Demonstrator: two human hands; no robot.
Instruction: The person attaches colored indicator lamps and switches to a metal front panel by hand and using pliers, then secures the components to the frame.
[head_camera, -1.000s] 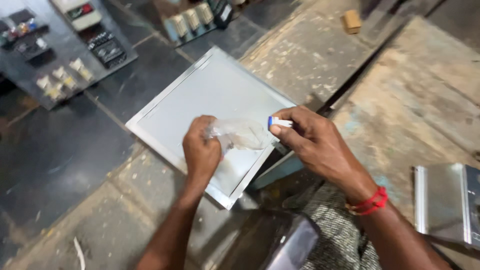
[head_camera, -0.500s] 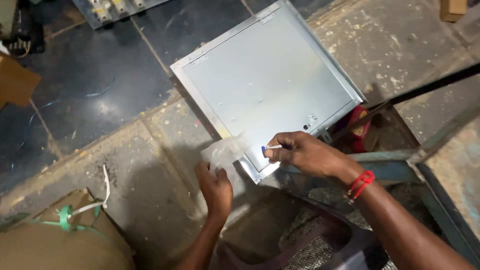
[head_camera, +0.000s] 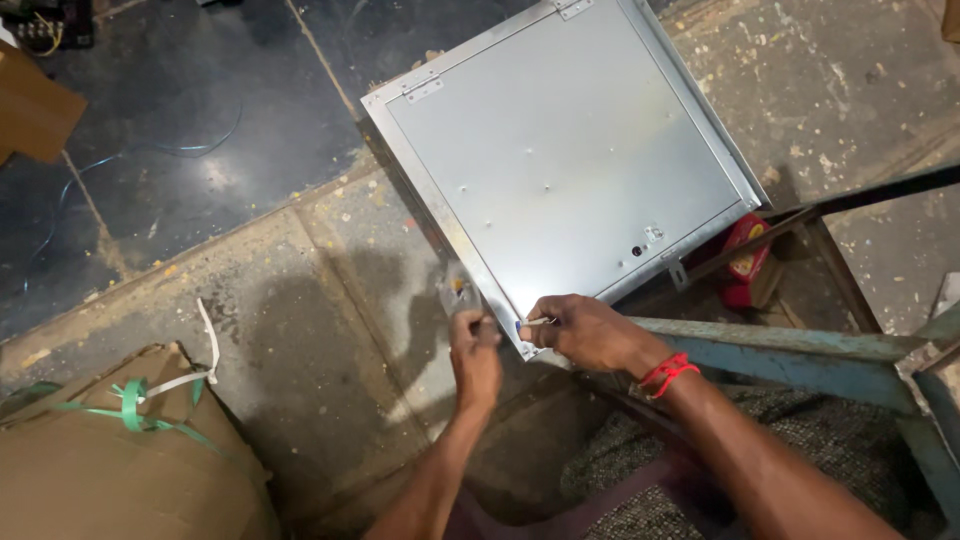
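A square grey sheet-metal panel (head_camera: 560, 160) with two hinges on its far edge lies tilted on the floor. Both my hands meet at its near corner. My left hand (head_camera: 475, 355) pinches a small clear plastic bag (head_camera: 457, 291) with something yellow inside, held against the panel's left edge. My right hand (head_camera: 585, 332), with a red thread band (head_camera: 668, 372) on the wrist, grips a small white and blue tool (head_camera: 535, 322) whose tip points at that corner. What the tip touches is hidden by my fingers.
A strapped cardboard box (head_camera: 120, 450) with green and white bands stands at the bottom left. A blue-green metal frame (head_camera: 800, 345) runs under my right arm, with a red object (head_camera: 745, 262) and a black rod (head_camera: 870, 195) beyond it. Brown cardboard (head_camera: 35, 110) lies top left.
My hands have moved from over the panel's face down to its near corner. The clear bag has gone from spread out to bunched small by my left fingers. The view has shifted.
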